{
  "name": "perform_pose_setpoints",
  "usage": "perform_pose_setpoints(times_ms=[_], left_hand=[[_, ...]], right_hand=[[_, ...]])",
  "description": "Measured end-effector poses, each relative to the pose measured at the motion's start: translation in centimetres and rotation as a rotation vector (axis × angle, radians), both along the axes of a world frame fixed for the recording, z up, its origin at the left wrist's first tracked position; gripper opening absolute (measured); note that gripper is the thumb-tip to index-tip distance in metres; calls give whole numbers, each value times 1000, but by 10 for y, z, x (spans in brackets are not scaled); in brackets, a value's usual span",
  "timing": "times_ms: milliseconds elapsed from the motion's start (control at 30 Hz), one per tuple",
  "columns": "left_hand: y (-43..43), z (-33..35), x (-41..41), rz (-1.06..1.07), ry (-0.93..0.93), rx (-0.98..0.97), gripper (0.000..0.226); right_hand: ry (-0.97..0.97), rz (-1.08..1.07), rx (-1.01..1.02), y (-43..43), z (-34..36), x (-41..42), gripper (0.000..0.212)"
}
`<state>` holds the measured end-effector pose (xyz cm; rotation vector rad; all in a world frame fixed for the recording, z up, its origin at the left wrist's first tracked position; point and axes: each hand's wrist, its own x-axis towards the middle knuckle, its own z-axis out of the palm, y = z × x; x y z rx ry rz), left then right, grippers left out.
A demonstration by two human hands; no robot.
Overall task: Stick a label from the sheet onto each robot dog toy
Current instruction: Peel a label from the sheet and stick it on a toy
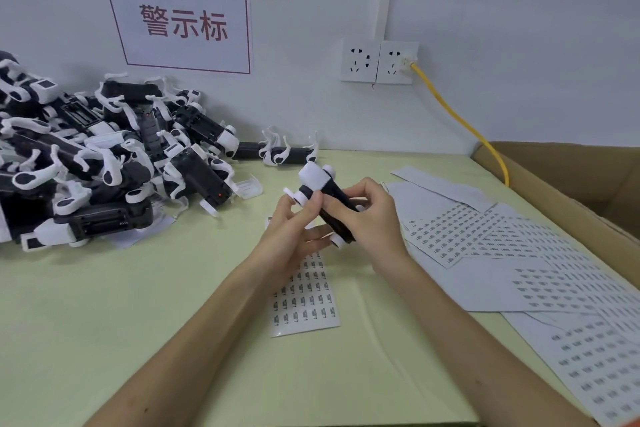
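Both hands held the black-and-white plastic robot dog toy [323, 199] above the label sheet [304, 295]: right hand [367, 218] clamped its rigid body, left hand [294, 236] apparently pinched near a thin, likely fragile leg.

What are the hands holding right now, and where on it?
One robot dog toy, above the label sheet. The right hand grips its black body from the side; the left hand pinches it near the white head end.
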<state>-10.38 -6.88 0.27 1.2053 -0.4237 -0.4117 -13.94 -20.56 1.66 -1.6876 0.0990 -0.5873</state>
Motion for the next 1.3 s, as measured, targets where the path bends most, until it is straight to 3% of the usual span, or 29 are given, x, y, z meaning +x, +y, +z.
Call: perform_pose_setpoints(times_ms=[133, 233, 300, 433, 567, 633, 767, 833, 967, 1167, 1300], left_hand=[[3, 1, 0, 56, -38, 38, 65], [7, 0, 5, 33, -33, -1, 61], [9, -2, 10, 32, 16, -65, 61], [12, -7, 15, 111, 150, -168, 56], [15, -8, 14, 126, 210, -277, 44], [14, -5, 13, 95, 184, -281, 47], [13, 5, 10, -8, 219, -266, 50], [13, 7, 7, -50, 212, -216, 49], [11, 6, 2, -89, 137, -146, 26], [11, 5, 6, 20, 105, -59, 24], [13, 5, 8, 41, 60, -11, 35]], right_hand=[[66, 159, 256, -6, 5, -3, 33], [82, 237, 284, -12, 9, -2, 17], [51, 239, 185, -12, 8, -2, 8], [-35, 147, -289, -2, 2, -2, 37], [-93, 95, -418, 4, -6, -2, 42], [-103, 63, -352, 5, -4, -2, 39], [102, 75, 167, -8, 5, 2, 16], [208, 101, 301, -16, 6, 2, 14], [252, 103, 290, -17, 2, 4, 15], [216, 65, 90, -20, 1, 4, 25], [219, 123, 65, -23, 2, 4, 24]])
